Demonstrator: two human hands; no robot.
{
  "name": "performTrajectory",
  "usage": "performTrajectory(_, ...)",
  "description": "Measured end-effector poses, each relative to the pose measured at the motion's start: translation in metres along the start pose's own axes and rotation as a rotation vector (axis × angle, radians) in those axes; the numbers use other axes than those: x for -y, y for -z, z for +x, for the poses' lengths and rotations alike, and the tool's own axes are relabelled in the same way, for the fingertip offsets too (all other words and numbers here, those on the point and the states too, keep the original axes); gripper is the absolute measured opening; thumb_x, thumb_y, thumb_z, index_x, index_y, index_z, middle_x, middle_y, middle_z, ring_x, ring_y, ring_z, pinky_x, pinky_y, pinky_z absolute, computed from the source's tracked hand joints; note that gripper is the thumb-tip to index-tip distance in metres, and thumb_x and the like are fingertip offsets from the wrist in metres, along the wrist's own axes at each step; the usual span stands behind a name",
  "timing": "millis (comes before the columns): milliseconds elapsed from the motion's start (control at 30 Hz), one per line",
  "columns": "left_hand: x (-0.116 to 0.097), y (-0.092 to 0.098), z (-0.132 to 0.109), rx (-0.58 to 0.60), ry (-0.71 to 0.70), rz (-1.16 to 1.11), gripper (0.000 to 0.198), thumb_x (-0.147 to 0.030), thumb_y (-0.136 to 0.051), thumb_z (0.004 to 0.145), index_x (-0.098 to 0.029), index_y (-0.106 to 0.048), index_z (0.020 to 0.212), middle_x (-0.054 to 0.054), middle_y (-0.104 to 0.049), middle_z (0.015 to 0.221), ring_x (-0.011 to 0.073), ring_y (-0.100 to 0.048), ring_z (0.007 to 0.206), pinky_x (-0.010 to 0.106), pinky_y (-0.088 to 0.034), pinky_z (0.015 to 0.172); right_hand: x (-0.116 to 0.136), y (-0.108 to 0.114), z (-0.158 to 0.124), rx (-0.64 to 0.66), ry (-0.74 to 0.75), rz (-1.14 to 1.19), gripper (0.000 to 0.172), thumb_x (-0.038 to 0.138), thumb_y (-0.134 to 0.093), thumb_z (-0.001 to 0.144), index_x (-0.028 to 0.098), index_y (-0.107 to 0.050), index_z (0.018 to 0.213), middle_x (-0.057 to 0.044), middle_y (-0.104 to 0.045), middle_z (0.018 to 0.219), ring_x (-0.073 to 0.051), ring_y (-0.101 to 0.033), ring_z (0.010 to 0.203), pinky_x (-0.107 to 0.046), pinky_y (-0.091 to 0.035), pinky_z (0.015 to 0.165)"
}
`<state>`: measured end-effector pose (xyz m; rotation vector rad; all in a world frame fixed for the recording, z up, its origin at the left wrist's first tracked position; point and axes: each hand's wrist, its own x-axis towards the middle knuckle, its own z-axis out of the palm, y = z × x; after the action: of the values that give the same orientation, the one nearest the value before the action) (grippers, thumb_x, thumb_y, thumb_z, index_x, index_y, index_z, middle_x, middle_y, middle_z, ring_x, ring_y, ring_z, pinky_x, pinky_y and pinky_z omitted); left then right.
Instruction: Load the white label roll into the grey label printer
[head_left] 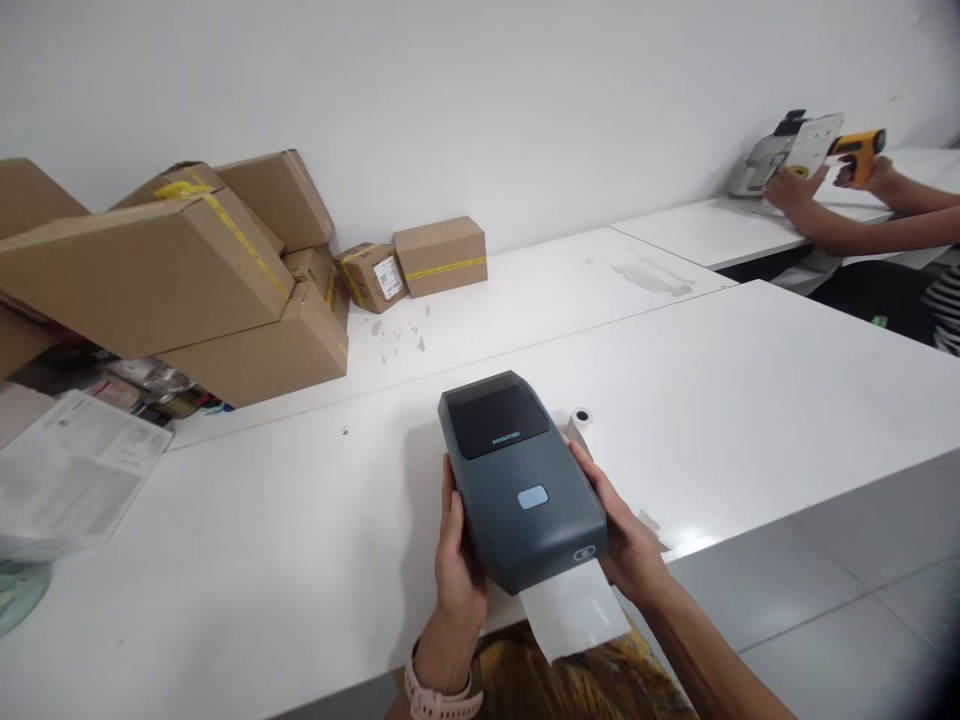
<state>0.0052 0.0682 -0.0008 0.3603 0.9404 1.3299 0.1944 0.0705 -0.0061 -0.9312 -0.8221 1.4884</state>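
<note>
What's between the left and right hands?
In the head view, the label printer, held at its sides by left hand and right hand; white paper sticks out its near end.

From here I count one printer (525,500), one paper sheet (576,615), one white roll (579,430), one pink wristband (442,704), one orange tool (864,146), two cartons (441,254) beside the box pile (300,335)

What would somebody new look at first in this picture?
Probably the dark machine held between the left hand and right hand, white paper sticking out of its near end. Then maybe the piled cardboard boxes on the left, and the orange tool in another person's hand at the far right.
</note>
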Motion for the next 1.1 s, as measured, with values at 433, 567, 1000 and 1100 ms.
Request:
performTrajectory(433, -0.007, -0.003, -0.004, -0.082, -0.012, 0.022, 0.079, -0.066, -0.074, 0.088, -0.043, -0.049, 0.159, -0.001, -0.056, 0.164, 0.0306, -0.04, 0.16, 0.049, -0.038, 0.131, 0.007, 0.012, 0.005, 0.094, -0.053, 0.006, 0.067, 0.069, -0.07, 0.091, 0.044, -0.059, 0.152, 0.002, -0.038, 0.175, -0.032, -0.04, 0.16, -0.051, -0.041, 0.129)
performTrajectory(567, -0.007, -0.006, -0.003, -0.082, -0.014, 0.03, 0.084, -0.068, -0.075, 0.087, -0.042, -0.046, 0.161, 0.0, -0.056, 0.163, 0.0319, -0.044, 0.158, 0.05, -0.043, 0.128, 0.005, 0.01, 0.003, 0.055, -0.048, -0.064, 0.067, 0.075, -0.064, 0.091, 0.047, -0.058, 0.151, 0.005, -0.041, 0.173, -0.033, -0.042, 0.159, -0.053, -0.043, 0.127)
performTrajectory(1000, -0.033, -0.029, -0.004, -0.001, -0.11, 0.166, 0.075, -0.08, -0.063, 0.088, -0.035, -0.063, 0.149, 0.001, -0.067, 0.153, 0.0337, -0.037, 0.162, 0.05, -0.037, 0.132, 0.042, -0.01, 0.01, -0.092, 0.379, -0.59, 0.068, 0.085, -0.028, 0.098, 0.051, -0.063, 0.146, 0.01, -0.048, 0.167, -0.033, -0.019, 0.167, -0.06, -0.004, 0.138)
performTrajectory(1100, -0.051, -0.038, 0.002, 0.014, -0.182, 0.239, 0.071, -0.08, -0.057, 0.091, -0.032, -0.068, 0.141, 0.002, -0.066, 0.154, 0.0338, -0.037, 0.162, 0.051, -0.033, 0.134, 0.069, -0.025, 0.027, -0.051, 0.563, -0.635, 0.069, 0.088, -0.032, 0.095, 0.05, -0.069, 0.139, 0.013, -0.048, 0.167, -0.033, -0.017, 0.168, -0.06, -0.003, 0.138)
